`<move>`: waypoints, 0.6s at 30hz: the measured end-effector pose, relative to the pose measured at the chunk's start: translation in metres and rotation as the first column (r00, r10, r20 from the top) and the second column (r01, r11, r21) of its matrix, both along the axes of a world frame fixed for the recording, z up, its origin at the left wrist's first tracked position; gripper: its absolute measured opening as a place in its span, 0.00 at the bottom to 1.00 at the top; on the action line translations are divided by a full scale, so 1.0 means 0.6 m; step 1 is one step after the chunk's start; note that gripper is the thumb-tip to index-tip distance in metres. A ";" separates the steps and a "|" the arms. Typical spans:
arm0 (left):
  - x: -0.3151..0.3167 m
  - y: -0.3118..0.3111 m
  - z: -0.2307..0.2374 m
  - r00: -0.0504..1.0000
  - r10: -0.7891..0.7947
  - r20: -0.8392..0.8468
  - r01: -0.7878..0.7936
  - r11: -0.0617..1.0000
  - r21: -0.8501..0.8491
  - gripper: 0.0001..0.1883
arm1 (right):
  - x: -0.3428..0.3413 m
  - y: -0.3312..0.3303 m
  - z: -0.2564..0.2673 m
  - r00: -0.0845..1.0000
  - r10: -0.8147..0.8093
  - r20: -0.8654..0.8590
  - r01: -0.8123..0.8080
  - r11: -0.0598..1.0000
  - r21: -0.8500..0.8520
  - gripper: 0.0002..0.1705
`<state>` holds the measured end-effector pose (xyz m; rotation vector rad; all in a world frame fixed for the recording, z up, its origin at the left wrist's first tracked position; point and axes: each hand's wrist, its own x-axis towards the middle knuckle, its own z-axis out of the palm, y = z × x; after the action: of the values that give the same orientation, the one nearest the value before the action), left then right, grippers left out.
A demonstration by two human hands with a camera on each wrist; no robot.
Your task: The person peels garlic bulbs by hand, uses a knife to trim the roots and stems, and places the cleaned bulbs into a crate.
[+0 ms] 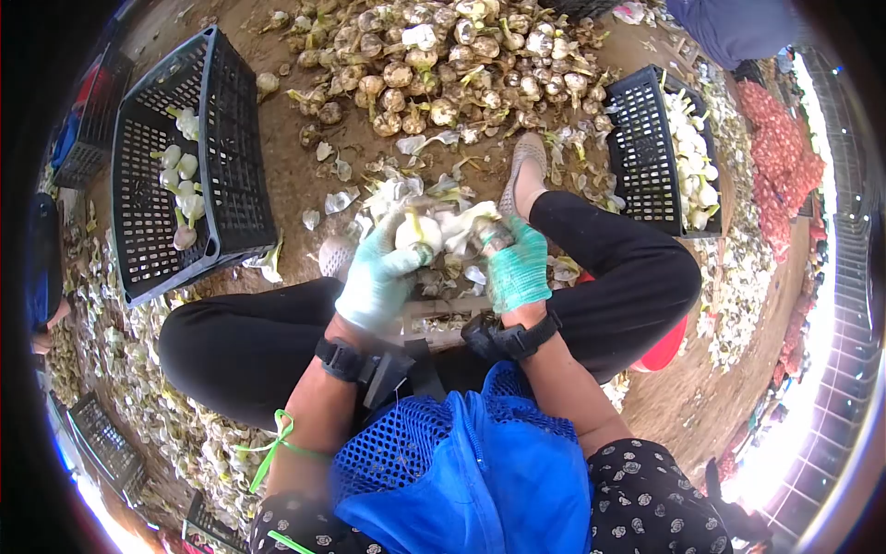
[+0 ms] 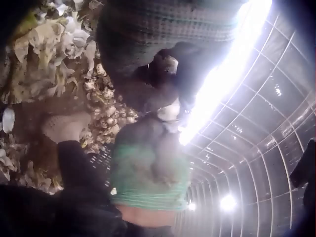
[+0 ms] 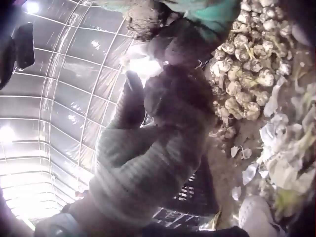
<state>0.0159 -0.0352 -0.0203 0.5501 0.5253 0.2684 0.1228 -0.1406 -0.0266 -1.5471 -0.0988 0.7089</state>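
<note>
In the head view my left hand, in a pale green glove, grips a whitish garlic bulb in front of my knees. My right hand, gloved in brighter green with dirt-darkened fingertips, pinches loose white garlic skin at the bulb's right side. Both hands are close together over the littered ground. The left wrist view has the right glove low in the picture, blurred. From the right wrist the left glove appears large, and its fingers hide most of the bulb.
A heap of dirty garlic bulbs lies ahead. To the left stands a black crate with several cleaned bulbs; another crate at right holds many. Red mesh sacks lie farther right. Peeled skins litter the ground.
</note>
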 end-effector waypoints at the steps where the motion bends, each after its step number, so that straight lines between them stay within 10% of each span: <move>1: -0.004 0.003 0.006 1.000 -0.003 0.002 0.003 1.000 0.001 0.32 | 0.009 0.000 0.001 0.991 -0.022 0.130 0.040 0.990 -0.134 0.06; 5: -0.012 0.002 0.013 0.996 0.000 0.089 0.005 0.998 -0.057 0.36 | 0.055 -0.021 -0.016 0.926 0.093 0.365 0.062 0.918 -0.392 0.06; 7: -0.009 0.005 0.005 0.999 0.000 0.050 0.000 1.000 -0.004 0.36 | 0.055 -0.017 0.024 0.931 0.351 0.098 -0.241 0.796 -0.556 0.10; 8: -0.011 0.010 -0.005 0.995 -0.063 0.082 0.063 0.998 0.003 0.36 | 0.041 -0.007 0.042 0.971 0.239 0.008 -0.226 0.928 -0.295 0.12; 9: -0.010 0.010 -0.008 0.994 -0.066 0.083 0.066 0.998 0.002 0.36 | 0.037 -0.003 0.048 0.819 0.436 0.372 -0.203 0.827 -0.524 0.14; 11: -0.010 0.012 -0.010 0.994 -0.106 0.016 0.106 0.994 0.010 0.36 | 0.029 0.004 0.038 0.885 0.330 0.329 -0.299 0.943 -0.144 0.17; 14: -0.010 0.013 -0.013 0.988 -0.156 -0.022 0.156 0.987 0.038 0.36 | 0.021 0.011 0.053 0.870 0.462 0.172 -0.449 0.887 -0.108 0.18; 18: -0.009 0.009 -0.008 0.978 -0.183 -0.105 0.187 0.982 0.032 0.36 | 0.024 -0.002 0.026 0.599 0.614 0.514 -0.432 0.789 -0.437 0.17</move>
<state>0.0107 -0.0301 -0.0249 0.6516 0.5637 0.0747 0.1375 -0.1416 -0.0111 -2.0023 -1.0702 0.6320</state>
